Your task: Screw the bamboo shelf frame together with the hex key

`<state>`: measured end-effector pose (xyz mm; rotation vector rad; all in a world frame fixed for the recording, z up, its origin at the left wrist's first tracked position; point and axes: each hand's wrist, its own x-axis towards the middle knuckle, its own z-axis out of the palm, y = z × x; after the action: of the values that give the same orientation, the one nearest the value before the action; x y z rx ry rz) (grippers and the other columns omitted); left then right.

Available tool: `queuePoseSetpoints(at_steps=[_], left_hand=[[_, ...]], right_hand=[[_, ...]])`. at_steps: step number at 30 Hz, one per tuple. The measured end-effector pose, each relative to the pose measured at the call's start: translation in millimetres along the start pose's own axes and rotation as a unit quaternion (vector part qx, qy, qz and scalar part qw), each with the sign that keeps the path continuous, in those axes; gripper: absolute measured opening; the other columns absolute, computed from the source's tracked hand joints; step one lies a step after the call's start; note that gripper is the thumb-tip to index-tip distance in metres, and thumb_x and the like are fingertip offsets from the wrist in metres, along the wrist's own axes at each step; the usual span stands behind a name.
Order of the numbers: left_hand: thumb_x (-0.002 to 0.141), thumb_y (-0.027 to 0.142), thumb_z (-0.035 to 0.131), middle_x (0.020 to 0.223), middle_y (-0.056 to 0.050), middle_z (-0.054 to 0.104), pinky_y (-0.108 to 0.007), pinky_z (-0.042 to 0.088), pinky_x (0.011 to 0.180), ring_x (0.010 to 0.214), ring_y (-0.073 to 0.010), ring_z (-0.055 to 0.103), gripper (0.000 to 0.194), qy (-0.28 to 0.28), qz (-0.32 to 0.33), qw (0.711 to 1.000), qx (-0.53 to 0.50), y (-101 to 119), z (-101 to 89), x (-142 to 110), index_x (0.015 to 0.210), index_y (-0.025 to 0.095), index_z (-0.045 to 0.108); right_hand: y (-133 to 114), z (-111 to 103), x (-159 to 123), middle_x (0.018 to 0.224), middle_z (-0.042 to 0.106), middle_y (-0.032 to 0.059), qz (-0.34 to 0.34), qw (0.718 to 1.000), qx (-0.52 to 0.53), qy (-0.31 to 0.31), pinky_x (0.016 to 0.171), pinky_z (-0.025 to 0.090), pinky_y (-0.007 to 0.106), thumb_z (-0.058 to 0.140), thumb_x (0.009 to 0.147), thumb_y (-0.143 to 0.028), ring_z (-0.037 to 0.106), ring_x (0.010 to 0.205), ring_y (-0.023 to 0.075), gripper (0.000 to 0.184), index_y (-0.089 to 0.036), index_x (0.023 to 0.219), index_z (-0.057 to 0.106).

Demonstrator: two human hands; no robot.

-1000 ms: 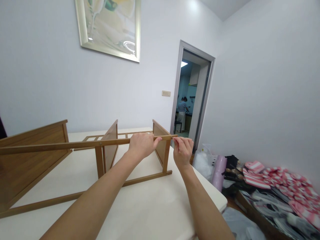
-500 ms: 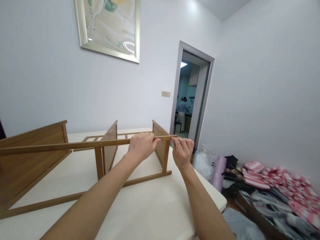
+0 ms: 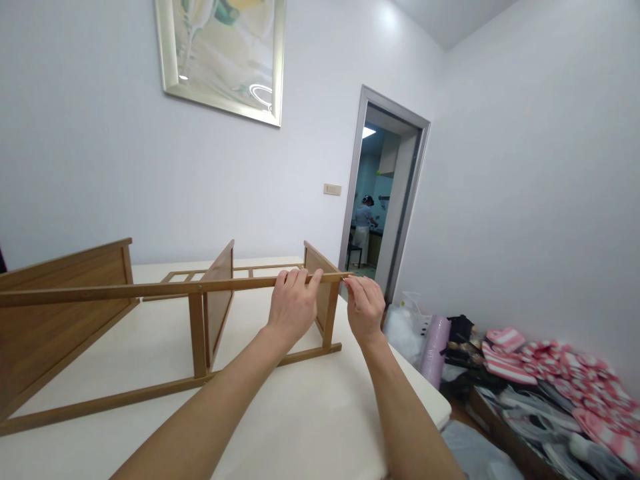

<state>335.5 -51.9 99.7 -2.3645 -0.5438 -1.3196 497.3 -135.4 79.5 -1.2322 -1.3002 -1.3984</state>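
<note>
A brown wooden shelf unit (image 3: 217, 307) lies on its side on a white table (image 3: 320, 413), its panels standing upright between long rails. My left hand (image 3: 295, 300) is closed over the upper rail (image 3: 247, 283), near its right end. At the tip of that rail my right hand (image 3: 366, 305) is pinched, fingers against the corner where the rail meets the end panel (image 3: 320, 260). A small shiny bit shows at those fingertips, too small to name. The lower rail (image 3: 110, 400) rests on the tabletop.
Beyond the table's right edge lie a purple roll (image 3: 434, 350), pink striped fabric (image 3: 565, 370) and an open box (image 3: 505, 427) of bagged items. Through a doorway (image 3: 387, 187) a person (image 3: 364, 220) stands at a counter. A framed picture (image 3: 225, 110) hangs on the wall.
My left hand has shifted slightly to the right along the upper rail, its fingers now lying over the top. My right hand stays at the rail's end, turned a little.
</note>
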Motion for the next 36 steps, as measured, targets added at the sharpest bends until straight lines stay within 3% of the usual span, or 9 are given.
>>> queuePoseSetpoints(at_steps=[4, 9, 20, 25, 32, 36], left_hand=[[0.088, 0.023, 0.051, 0.098, -0.012, 0.062, -0.044, 0.034, 0.094, 0.098, -0.0280, 0.052, 0.033, 0.016, -0.050, 0.998, -0.026, 9.9, -1.1, 2.0, 0.119, 0.017, 0.060], [0.087, 0.023, 0.054, 0.094, -0.010, 0.062, -0.043, 0.034, 0.096, 0.097, -0.0270, 0.052, 0.029, 0.033, -0.067, 0.996, -0.049, 11.4, 1.2, 3.0, 0.115, 0.019, 0.061], [0.086, 0.019, 0.053, 0.096, -0.009, 0.061, -0.042, 0.033, 0.097, 0.096, -0.0260, 0.052, 0.031, 0.030, -0.069, 0.996, -0.047, 11.1, 2.9, 2.0, 0.116, 0.019, 0.061], [0.089, 0.025, 0.052, 0.094, -0.009, 0.061, -0.042, 0.034, 0.094, 0.094, -0.0257, 0.052, 0.028, 0.031, -0.077, 0.995, -0.051, 10.9, 2.4, 3.7, 0.114, 0.020, 0.062], [0.090, 0.023, 0.049, 0.093, -0.008, 0.061, -0.042, 0.035, 0.089, 0.091, -0.0250, 0.052, 0.033, 0.015, -0.063, 0.997, -0.047, 5.2, 3.5, 3.7, 0.121, 0.026, 0.061], [0.090, 0.023, 0.049, 0.093, -0.009, 0.060, -0.042, 0.034, 0.090, 0.092, -0.0253, 0.052, 0.034, 0.007, -0.066, 0.997, -0.047, 4.7, 2.1, 3.9, 0.122, 0.026, 0.061]], right_hand=[[2.0, -1.0, -0.8, 0.091, 0.072, 0.0037, 0.013, 1.000, 0.007, -0.019, 0.086, 0.040, 0.035, 0.053, 0.091, -0.011, 0.065, 0.089, 0.0151, 0.016, -0.021, 0.097, 0.064], [7.0, -0.8, 2.6, 0.093, 0.071, 0.0031, 0.020, 0.999, 0.039, -0.020, 0.088, 0.038, 0.036, 0.054, 0.091, -0.011, 0.064, 0.091, 0.0155, 0.018, -0.024, 0.095, 0.066], [17.2, -2.0, 8.3, 0.096, 0.068, 0.0046, 0.032, 0.984, 0.175, -0.029, 0.077, 0.054, 0.034, 0.056, 0.089, -0.013, 0.062, 0.091, 0.0177, 0.023, -0.028, 0.101, 0.070], [19.0, -8.4, 14.9, 0.094, 0.068, 0.0045, 0.070, 0.985, 0.140, -0.071, 0.078, 0.054, 0.036, 0.059, 0.089, -0.022, 0.061, 0.089, 0.0180, 0.015, -0.027, 0.092, 0.073], [12.4, -10.4, 15.7, 0.079, 0.069, 0.0020, 0.126, 0.984, 0.114, -0.048, 0.069, 0.052, 0.034, 0.066, 0.085, -0.029, 0.060, 0.077, 0.0178, 0.008, -0.025, 0.085, 0.073], [7.2, -9.3, 9.2, 0.076, 0.072, 0.0020, 0.119, 0.989, 0.078, -0.040, 0.067, 0.050, 0.031, 0.065, 0.086, -0.030, 0.062, 0.070, 0.0164, 0.010, -0.022, 0.083, 0.071]])
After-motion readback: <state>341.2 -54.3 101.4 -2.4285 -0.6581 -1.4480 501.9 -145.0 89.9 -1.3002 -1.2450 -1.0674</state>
